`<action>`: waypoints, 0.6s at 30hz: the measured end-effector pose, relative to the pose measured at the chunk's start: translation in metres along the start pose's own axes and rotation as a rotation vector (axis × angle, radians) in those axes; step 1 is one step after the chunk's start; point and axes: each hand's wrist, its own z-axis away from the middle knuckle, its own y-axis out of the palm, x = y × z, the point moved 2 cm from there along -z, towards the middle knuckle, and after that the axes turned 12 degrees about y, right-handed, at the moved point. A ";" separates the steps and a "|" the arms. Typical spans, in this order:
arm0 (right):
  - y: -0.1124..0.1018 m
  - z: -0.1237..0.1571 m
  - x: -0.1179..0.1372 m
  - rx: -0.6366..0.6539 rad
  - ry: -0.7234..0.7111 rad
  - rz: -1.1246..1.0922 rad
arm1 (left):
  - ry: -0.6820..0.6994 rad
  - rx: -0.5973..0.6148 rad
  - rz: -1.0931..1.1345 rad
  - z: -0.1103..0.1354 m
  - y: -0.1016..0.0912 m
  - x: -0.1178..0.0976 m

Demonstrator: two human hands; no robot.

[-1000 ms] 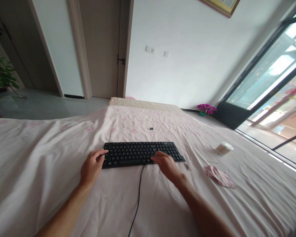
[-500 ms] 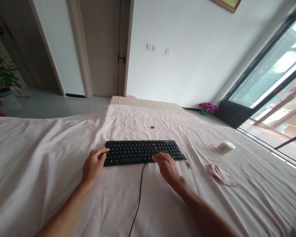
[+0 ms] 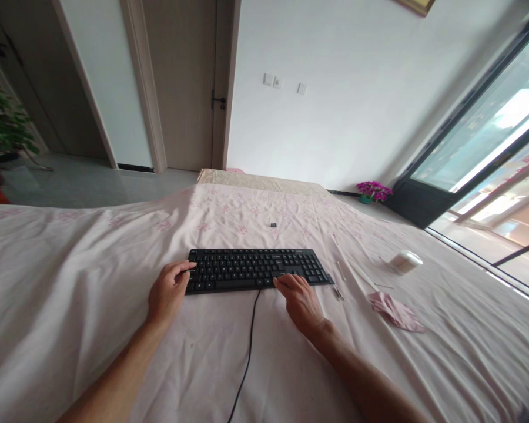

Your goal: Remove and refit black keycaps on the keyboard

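Observation:
A black computer keyboard (image 3: 233,284) lies flat on the pale pink bedspread (image 3: 194,364), its cable (image 3: 249,352) running from the front edge toward me. At its left end, my left hand (image 3: 167,289) grips the edge between thumb and fingers. My right hand (image 3: 300,298) is closed over the front edge by the arrow keys, fingers curled; its fingertips are partly hidden. Just right of the keyboard are metal tweezers (image 3: 338,292). Beyond the back edge sits a small black square piece (image 3: 273,225), like a keycap.
To the right stand a white, round container (image 3: 406,262) and a crumpled pink cloth (image 3: 397,311). A thin stick (image 3: 384,286) lies between them. Farther off are a door (image 3: 180,88), a wall, potted magenta flowers (image 3: 374,191) and a dark-framed glass door (image 3: 476,153).
The view has shifted slightly, so the scene sits a little higher. Both hands stay in place on the keyboard.

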 end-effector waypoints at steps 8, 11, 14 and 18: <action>-0.004 -0.007 -0.001 0.018 0.030 -0.102 | 0.000 -0.004 -0.003 -0.001 0.001 0.001; -0.001 -0.022 -0.021 -0.032 0.088 -0.305 | 0.003 0.004 0.005 -0.001 0.002 0.005; 0.006 -0.053 -0.051 -0.123 0.208 -0.469 | 0.010 0.021 0.023 -0.001 0.003 0.009; 0.023 -0.108 -0.087 -0.101 0.399 -0.415 | 0.007 0.016 0.035 -0.001 0.004 0.011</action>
